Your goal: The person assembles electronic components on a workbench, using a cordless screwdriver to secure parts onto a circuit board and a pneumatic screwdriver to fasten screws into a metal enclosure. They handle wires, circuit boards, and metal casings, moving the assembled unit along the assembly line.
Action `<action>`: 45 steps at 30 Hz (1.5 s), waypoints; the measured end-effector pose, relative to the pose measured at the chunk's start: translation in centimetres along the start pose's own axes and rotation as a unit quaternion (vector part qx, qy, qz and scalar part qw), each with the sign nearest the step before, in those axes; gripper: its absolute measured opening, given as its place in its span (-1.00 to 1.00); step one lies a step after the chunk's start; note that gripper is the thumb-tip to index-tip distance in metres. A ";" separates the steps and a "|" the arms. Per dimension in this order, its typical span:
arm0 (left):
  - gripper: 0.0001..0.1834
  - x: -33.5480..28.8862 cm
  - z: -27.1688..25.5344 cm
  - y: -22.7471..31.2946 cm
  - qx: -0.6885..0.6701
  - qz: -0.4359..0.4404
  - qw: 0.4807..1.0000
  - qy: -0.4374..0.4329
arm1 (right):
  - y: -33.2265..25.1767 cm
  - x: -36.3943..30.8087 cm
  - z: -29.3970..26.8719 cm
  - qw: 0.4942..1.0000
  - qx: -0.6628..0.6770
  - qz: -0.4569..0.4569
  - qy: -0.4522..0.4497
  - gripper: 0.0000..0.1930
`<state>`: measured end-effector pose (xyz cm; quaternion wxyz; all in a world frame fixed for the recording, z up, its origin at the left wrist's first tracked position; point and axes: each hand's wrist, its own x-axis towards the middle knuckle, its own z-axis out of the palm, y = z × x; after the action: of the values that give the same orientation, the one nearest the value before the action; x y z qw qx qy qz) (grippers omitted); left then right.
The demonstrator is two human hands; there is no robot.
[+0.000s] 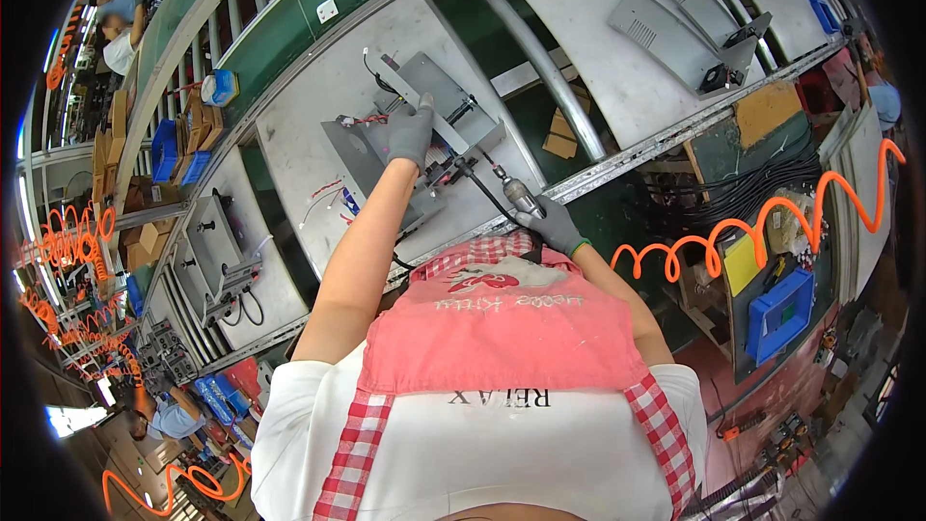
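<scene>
My left hand (412,133), in a grey glove, grips the inner edge of a grey sheet-metal housing (434,82) on the work surface in front of me. Loose wires (362,120) and small fittings show around that hand. A second grey metal panel (352,159) of the same assembly lies to its left, partly behind my forearm. In my right hand (557,225), also gloved, is a silver air screwdriver (521,195). Its tip points toward the housing's near right corner, apart from it. A black cable (487,193) runs beside the tool.
Metal rollers (535,63) separate the grey boards of the line. Vented grey panels (666,34) lie at the far right, another metal housing (212,241) at left. An orange coiled hose (752,232) stretches across the right side, above a blue bin (779,314). Other people are at far left.
</scene>
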<state>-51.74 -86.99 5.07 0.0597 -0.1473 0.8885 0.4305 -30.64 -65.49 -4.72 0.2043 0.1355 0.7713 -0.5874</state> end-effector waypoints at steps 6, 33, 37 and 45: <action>-0.42 -1.1 -0.5 2.5 -0.003 -0.024 0.999 -0.039 | 0.0 -0.1 -0.4 1.000 -0.022 -0.008 0.000 -0.46; -0.59 -13.0 -4.7 -1.3 -0.484 -0.124 0.824 -0.268 | -12.9 -10.3 -3.8 0.988 -0.029 -0.104 -0.111 -0.47; -0.56 -13.7 -4.7 0.0 -0.367 -0.066 0.902 -0.218 | -11.6 -9.8 -3.3 0.989 -0.017 -0.106 -0.107 -0.42; -0.56 -13.5 -5.7 0.3 -0.272 0.046 0.919 -0.281 | -10.8 -9.8 -3.7 0.987 0.029 -0.099 -0.122 -0.40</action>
<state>-38.91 -88.43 11.94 0.2445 0.0107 0.6895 0.6817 -27.43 -64.61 9.91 0.2338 -0.0083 0.7325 -0.6393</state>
